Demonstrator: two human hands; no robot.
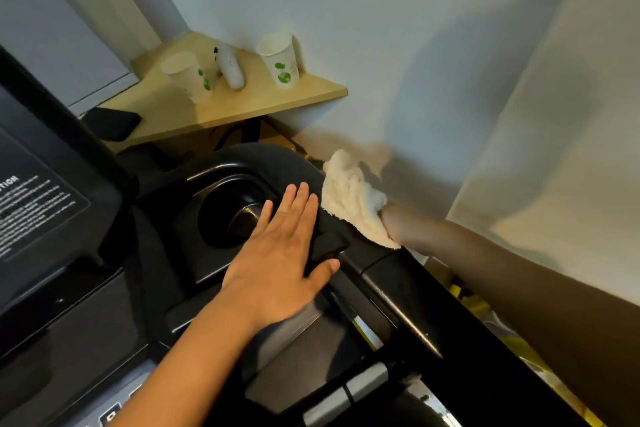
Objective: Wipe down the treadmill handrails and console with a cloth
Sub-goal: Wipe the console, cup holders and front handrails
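Note:
The black treadmill console (211, 274) fills the lower left, with a round cup holder (228, 215) in its right wing. My left hand (277, 253) lies flat, fingers straight, on the console's right edge beside the cup holder. A white fluffy cloth (353, 198) is bunched against the console's outer right corner, where the black handrail (391, 291) begins. My right hand (389, 218) reaches in from the right and holds the cloth. Its fingers are hidden under the cloth, and only the wrist shows.
A wooden shelf (242, 104) behind the console carries two paper cups (282, 61) (187, 76), a white bottle (230, 68) and a dark flat object (110, 123). The wall (450, 80) stands close to the right of the handrail. The display panel (34, 201) is at the left.

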